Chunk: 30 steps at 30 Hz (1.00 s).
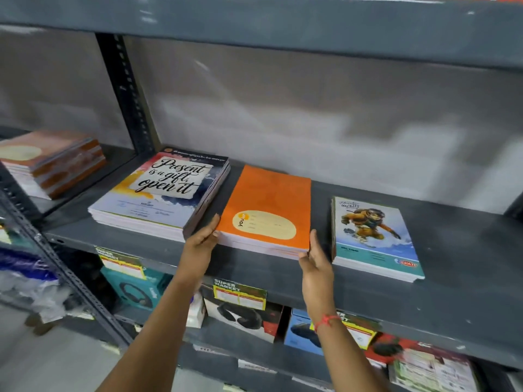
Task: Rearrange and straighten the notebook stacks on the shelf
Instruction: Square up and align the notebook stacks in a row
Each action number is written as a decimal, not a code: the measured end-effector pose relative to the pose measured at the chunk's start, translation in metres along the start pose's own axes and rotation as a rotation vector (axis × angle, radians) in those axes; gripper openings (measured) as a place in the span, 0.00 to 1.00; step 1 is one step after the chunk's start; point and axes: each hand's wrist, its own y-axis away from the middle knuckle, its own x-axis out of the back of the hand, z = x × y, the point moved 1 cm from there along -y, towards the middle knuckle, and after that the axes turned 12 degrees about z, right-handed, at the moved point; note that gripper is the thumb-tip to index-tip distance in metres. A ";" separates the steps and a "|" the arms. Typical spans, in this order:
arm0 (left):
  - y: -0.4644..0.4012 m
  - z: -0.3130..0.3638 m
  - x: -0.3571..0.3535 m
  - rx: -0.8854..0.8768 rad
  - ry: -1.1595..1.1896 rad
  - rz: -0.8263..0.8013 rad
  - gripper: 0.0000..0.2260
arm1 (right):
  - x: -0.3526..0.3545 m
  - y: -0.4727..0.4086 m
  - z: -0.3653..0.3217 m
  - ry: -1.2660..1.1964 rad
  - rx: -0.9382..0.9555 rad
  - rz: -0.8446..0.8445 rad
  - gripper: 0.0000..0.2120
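Observation:
Three notebook stacks lie on the grey shelf (283, 281). The orange stack (268, 205) sits in the middle, pressed between my hands at its near corners. My left hand (202, 240) grips its near left corner, thumb along the side. At its near right corner my right hand (315, 257) holds the edge with fingers flat against it. To the left lies a thicker stack with "Present is a gift, open it" (161, 193) on its cover, slightly angled. A stack with a snowboarding monkey cover (373, 236) lies to the right, apart from the orange one.
Another brownish notebook stack (53, 162) rests in the neighbouring shelf bay at far left, beyond a dark perforated upright (127, 91). Boxed goods (243, 315) and yellow price tags (239, 295) fill the shelf below. A shelf board (254, 21) runs overhead.

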 end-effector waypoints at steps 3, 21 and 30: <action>-0.005 0.002 0.005 0.027 -0.013 -0.031 0.18 | 0.006 -0.007 0.000 -0.014 -0.041 -0.028 0.23; -0.008 -0.011 -0.009 0.082 0.155 0.060 0.17 | -0.003 -0.013 0.006 0.154 0.056 0.089 0.22; -0.010 -0.011 -0.006 0.085 0.173 0.058 0.17 | -0.004 -0.006 0.004 0.147 0.097 0.129 0.23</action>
